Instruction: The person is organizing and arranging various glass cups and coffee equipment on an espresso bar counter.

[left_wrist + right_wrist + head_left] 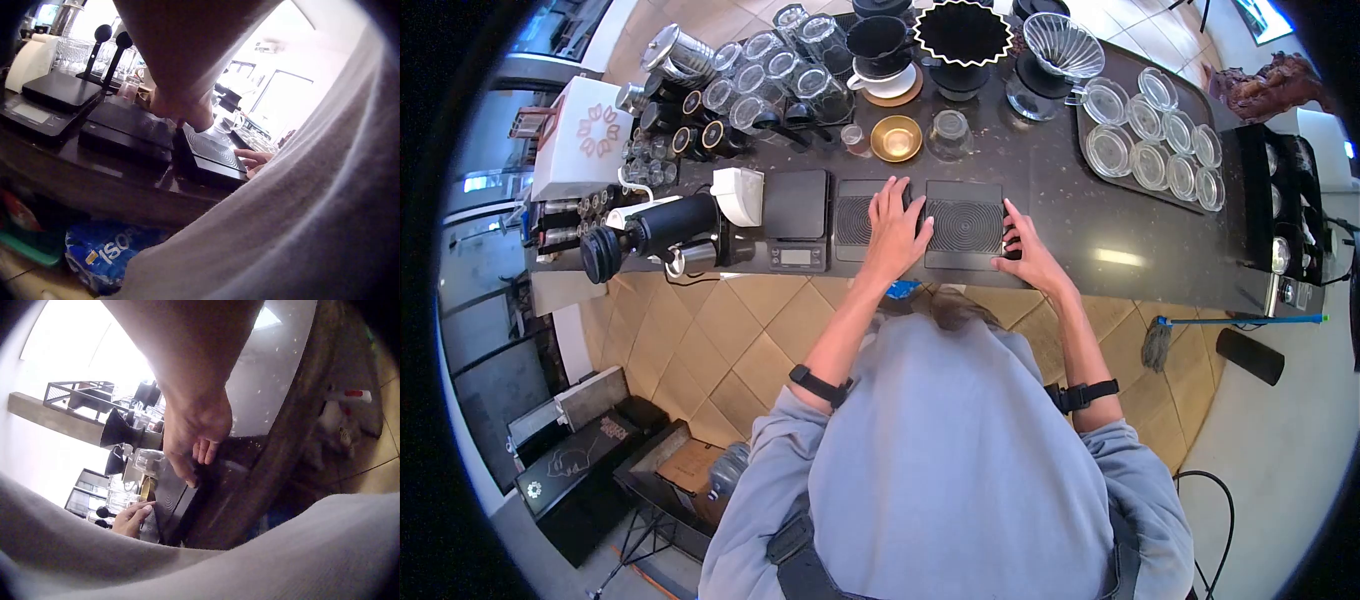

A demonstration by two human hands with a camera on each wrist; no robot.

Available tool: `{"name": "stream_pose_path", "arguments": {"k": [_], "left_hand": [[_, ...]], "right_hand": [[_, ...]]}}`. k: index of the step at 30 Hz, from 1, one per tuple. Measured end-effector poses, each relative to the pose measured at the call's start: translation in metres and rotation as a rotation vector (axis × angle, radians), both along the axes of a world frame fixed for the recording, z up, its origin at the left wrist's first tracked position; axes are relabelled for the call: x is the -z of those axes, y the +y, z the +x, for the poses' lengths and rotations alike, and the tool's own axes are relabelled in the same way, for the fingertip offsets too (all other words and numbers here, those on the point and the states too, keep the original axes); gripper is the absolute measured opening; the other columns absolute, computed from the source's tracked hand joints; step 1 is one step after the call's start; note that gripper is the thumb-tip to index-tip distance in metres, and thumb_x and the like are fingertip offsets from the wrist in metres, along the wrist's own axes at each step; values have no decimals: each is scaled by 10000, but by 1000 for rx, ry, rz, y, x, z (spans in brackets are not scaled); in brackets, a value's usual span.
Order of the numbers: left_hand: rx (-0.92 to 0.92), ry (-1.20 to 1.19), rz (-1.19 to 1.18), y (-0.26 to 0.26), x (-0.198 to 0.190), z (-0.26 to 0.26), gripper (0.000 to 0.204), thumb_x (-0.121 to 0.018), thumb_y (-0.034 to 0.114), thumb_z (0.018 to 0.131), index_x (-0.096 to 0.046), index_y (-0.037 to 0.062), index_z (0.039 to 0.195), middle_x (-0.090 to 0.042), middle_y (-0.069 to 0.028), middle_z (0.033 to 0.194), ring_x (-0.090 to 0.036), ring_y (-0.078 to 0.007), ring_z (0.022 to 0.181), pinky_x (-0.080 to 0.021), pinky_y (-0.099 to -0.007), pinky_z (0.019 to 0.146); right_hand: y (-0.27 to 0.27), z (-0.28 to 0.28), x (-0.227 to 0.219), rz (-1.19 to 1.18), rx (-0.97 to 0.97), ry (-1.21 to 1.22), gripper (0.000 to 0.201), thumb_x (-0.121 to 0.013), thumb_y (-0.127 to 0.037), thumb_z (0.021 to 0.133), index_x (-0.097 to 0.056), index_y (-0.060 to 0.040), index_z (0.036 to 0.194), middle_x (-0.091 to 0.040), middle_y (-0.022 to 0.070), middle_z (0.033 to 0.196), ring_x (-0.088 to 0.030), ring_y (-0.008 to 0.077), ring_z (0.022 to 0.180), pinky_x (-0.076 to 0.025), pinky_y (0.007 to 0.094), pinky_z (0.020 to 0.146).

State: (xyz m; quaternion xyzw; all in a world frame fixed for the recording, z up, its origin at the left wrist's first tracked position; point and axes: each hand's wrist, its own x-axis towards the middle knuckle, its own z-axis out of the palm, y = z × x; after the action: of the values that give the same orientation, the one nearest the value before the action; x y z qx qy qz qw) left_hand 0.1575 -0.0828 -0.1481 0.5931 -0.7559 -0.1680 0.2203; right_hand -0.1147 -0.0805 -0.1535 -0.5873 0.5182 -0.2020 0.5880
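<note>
A dark flat coffee scale (965, 225) with a ringed circular pattern lies near the counter's front edge. My right hand (1030, 250) grips its right side, the fingers bent against the edge, as the right wrist view also shows. On the other side, my left hand (892, 232) spreads its fingers over a second patterned scale (855, 222), with the thumb and index finger at the gap between the two. Farther left sits a third, plain scale (797, 205) with a small display. In the left wrist view, the forearm hides much of the left hand.
Behind the scales stand a gold bowl (897, 138) and an upturned glass (950, 135). Several glass jugs and drippers line the back. A tray (1090, 165) of glass lids is at right. To the left are a white container (738, 197) and a black grinder (670, 225).
</note>
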Motion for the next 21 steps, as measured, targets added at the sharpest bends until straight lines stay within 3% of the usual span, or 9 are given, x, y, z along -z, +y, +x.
{"name": "stream_pose_path", "arguments": {"k": [12,21], "left_hand": [[9,30,16,-5,3,-3,388,-643,169,860,-635,-76,1160,-391,-233,1427,-289,-394,1407,-233,-549,1138],[-6,83,53,-7,7,-4,384,-648,156,840,-631,-73,1147,-396,-226,1425,-283,-390,1411,-226,-539,1141]], "right_hand": [[0,1,5,-38,-20,15,1074,-796,-23,707,-191,-167,1583,-410,88,1275,-488,198,1048,-473,335,963],[1,-4,16,18,78,-135,806,-661,-26,859,-276,-132,1560,-437,67,1229,-502,159,1033,-457,301,930]]}}
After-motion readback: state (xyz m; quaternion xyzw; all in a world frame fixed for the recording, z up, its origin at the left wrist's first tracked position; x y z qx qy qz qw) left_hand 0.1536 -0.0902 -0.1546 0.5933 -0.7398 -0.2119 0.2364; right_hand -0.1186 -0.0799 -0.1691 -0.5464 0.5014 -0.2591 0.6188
